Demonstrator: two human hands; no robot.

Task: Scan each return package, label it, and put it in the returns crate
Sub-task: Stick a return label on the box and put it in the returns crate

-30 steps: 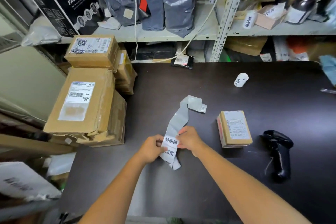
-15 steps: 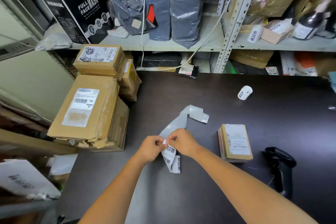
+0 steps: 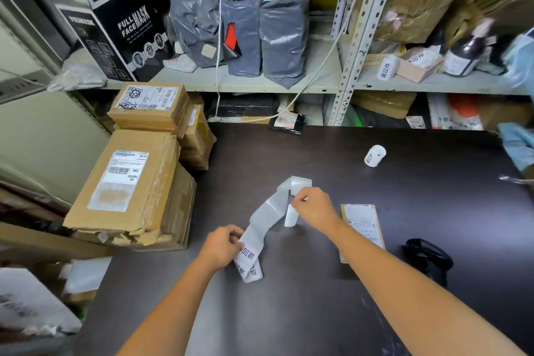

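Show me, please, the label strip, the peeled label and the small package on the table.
label strip [image 3: 267, 212]: head view, the bare backing at its middle.
peeled label [image 3: 290, 216]: head view, its hanging lower part.
small package [image 3: 361, 218]: head view, the shipping label on top.

A: Waxy, faintly shiny backing paper on the label strip [image 3: 268, 211] in the left hand [image 3: 222, 248]; the label [image 3: 290, 214] pinched by the right hand [image 3: 315, 207] looks like matt white paper

B: Right of that hand, a dull brown cardboard package [image 3: 361, 228], then the glossy black plastic scanner [image 3: 427, 257]. Under both hands, the table [image 3: 289, 312] is dark, smooth, softly sheened
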